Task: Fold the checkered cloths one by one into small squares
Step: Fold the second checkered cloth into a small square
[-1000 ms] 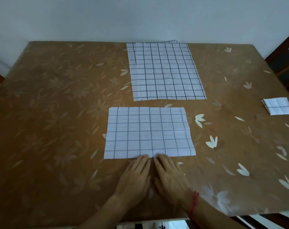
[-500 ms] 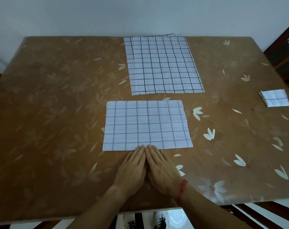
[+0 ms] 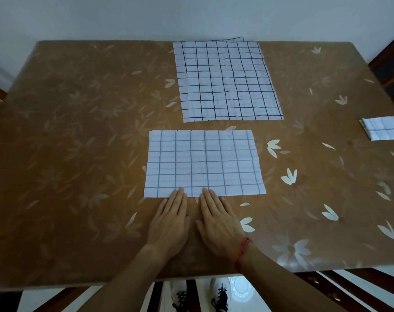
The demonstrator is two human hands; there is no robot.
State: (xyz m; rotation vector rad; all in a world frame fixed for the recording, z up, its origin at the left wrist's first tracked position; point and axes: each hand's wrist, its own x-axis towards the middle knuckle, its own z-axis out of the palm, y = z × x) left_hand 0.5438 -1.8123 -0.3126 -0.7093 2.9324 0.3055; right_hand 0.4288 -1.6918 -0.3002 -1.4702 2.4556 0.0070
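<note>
Since the half-folded cloth [image 3: 203, 163] lay on the worktop [image 3: 67, 154] just beyond both hands, long axis left to right, a side-to-side fold seemed due; left hand [image 3: 170, 221] and right hand [image 3: 218, 224] pressed its near edge, each grip spread flat, fingers straight.

You have a cloth [image 3: 203, 163] lying on the table [image 3: 78, 154], in the middle and towards the front edge. Your left hand [image 3: 171, 221] and right hand [image 3: 218, 224] lie flat on the table just before it, side by side with a narrow gap between them, fingertips touching its near edge. Behind the cloth, with a strip of table between, lies a stack [image 3: 228, 82] of cloths set slightly to the right and reaching the far edge. Well apart at the right edge lies a folded square [image 3: 381, 128].
</note>
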